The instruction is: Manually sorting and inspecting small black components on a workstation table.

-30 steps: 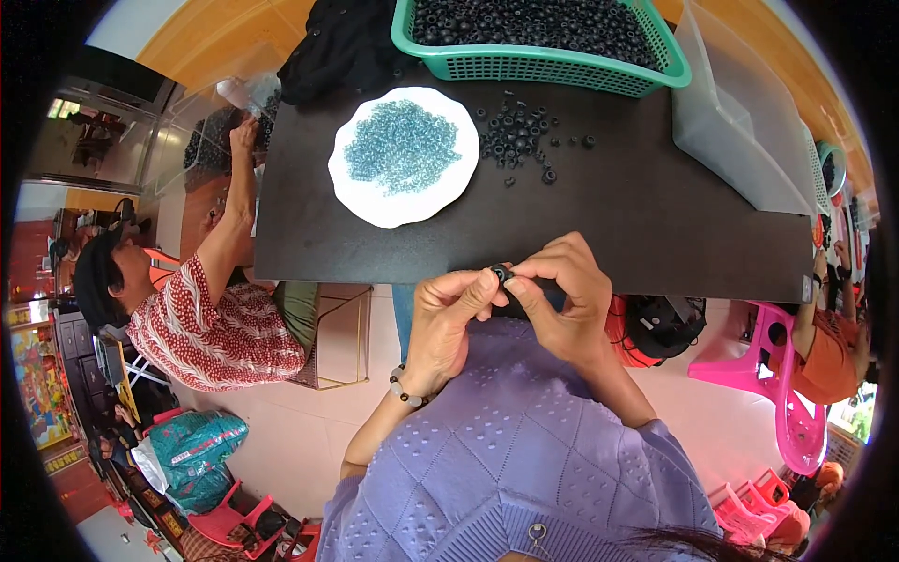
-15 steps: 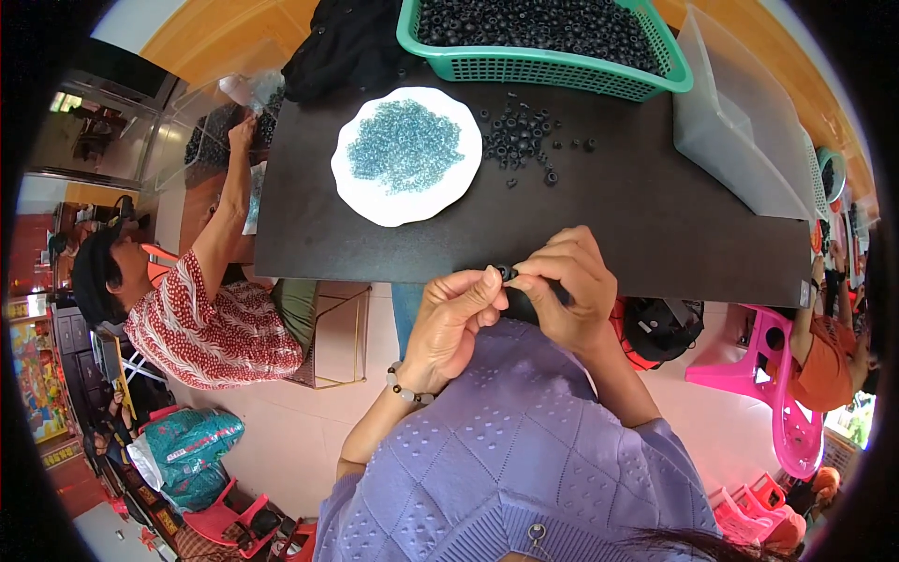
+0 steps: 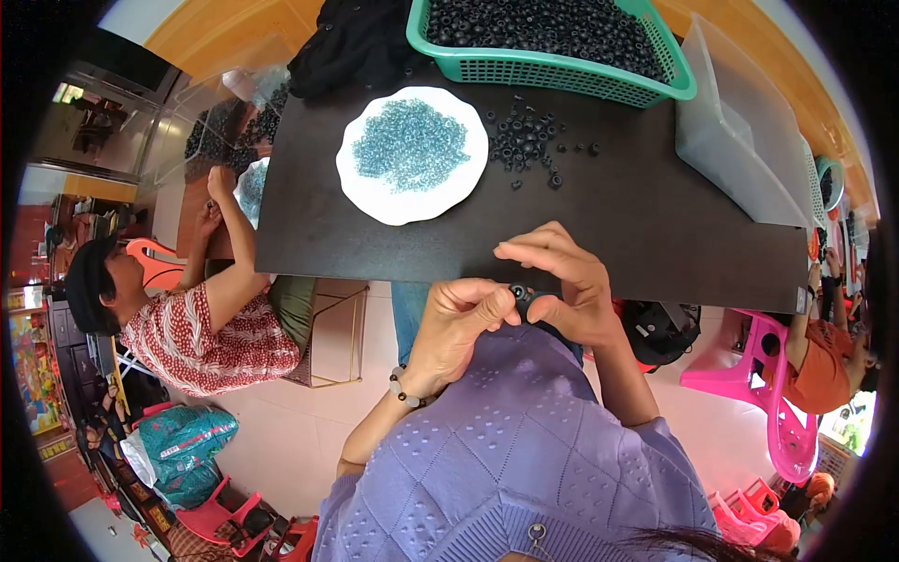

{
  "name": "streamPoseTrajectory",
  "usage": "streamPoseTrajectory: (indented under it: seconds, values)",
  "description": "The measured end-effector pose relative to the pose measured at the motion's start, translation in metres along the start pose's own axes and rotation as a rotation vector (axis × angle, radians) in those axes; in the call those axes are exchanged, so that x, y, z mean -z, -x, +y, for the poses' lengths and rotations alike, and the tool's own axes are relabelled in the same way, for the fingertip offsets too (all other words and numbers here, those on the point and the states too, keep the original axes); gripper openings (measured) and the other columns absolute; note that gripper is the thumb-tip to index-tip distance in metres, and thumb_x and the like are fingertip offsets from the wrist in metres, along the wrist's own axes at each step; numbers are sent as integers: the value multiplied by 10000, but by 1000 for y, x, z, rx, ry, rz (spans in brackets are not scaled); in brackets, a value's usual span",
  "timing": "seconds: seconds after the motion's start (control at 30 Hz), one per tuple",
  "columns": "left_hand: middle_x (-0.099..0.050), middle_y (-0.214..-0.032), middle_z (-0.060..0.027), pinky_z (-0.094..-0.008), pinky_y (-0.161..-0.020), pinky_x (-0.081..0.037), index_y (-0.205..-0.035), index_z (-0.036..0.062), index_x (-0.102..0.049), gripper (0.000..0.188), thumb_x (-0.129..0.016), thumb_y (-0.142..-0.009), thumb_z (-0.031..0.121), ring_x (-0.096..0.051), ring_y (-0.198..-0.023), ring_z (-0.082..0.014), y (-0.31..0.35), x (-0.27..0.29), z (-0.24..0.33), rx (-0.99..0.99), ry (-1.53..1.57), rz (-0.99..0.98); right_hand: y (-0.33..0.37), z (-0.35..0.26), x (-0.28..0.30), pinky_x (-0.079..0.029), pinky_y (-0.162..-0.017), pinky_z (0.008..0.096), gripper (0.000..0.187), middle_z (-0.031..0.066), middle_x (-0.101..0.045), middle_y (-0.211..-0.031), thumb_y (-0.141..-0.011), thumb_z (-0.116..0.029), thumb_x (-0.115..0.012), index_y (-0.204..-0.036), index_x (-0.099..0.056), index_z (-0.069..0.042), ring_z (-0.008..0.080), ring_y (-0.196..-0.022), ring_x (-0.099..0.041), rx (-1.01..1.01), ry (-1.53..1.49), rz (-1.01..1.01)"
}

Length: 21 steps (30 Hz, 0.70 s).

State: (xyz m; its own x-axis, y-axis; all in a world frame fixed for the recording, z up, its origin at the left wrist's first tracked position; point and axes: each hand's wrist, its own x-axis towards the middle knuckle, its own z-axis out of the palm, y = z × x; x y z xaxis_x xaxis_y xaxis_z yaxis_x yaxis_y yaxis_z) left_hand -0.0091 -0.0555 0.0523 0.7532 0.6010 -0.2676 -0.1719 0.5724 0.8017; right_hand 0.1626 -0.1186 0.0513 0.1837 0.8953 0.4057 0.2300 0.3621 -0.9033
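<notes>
Just past the table's near edge, my left hand (image 3: 461, 328) pinches a small black round piece with a hole (image 3: 519, 292) between thumb and fingertips. My right hand (image 3: 573, 292) is close beside it, thumb and forefinger spread apart; its thumb tip lies by the piece, and whether it touches I cannot tell. Ahead on the dark table (image 3: 637, 225) stands a white scalloped plate (image 3: 375, 204) heaped with tiny clear bluish pieces (image 3: 412, 145). To its right lies a loose scatter of black round pieces (image 3: 524, 140).
A green basket (image 3: 562, 75) full of black pieces stands at the back, black cloth (image 3: 342, 47) to its left. A clear plastic bin (image 3: 740, 140) is on the right. At left, a person in a patterned red shirt (image 3: 220, 337) works at another table. A pink stool (image 3: 749, 375) stands right.
My right hand's fingers have spread away from the black piece, which stays in my left hand. At left, the other person's arm has drawn back from the far pile.
</notes>
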Motion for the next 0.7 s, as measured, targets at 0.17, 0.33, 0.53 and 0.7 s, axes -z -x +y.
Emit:
streamPoseTrajectory:
  seconds: [0.17,0.33,0.53,0.7]
  values:
    - [-669,-730,-46,-214,-610,-430,-830,30,-712,192,-681,-876,214,-563,-663,-80,0,3,0,-21,-8,-51,3,6,1,-439,-813,319,508,82,-677,-1023,-773,-397,-715,-1118,-675,-27,198,-887,-554,-3,-78,-121]
    - [-675,-757,-61,-234,-675,-482,-878,7,-716,150,-685,-873,153,-602,-718,-102,2,1,0,-28,11,-80,5,2,-1,-446,-752,307,390,75,-716,-964,-752,-331,-736,-991,-720,-23,173,-803,-584,20,-113,-118]
    - [-680,-765,-63,-232,-672,-484,-908,6,-721,159,-697,-863,156,-598,-712,-95,3,-1,-6,-27,-17,-85,12,6,-3,-459,-695,282,292,57,-724,-906,-733,-258,-753,-922,-729,-37,155,-747,-570,86,-59,-46]
    - [-680,-729,-44,-203,-597,-419,-848,22,-724,189,-711,-852,211,-548,-657,-63,1,5,-14,-49,-26,-59,12,8,-6,-468,-686,280,287,43,-722,-893,-724,-253,-757,-918,-729,-43,155,-752,-565,122,-7,-6]
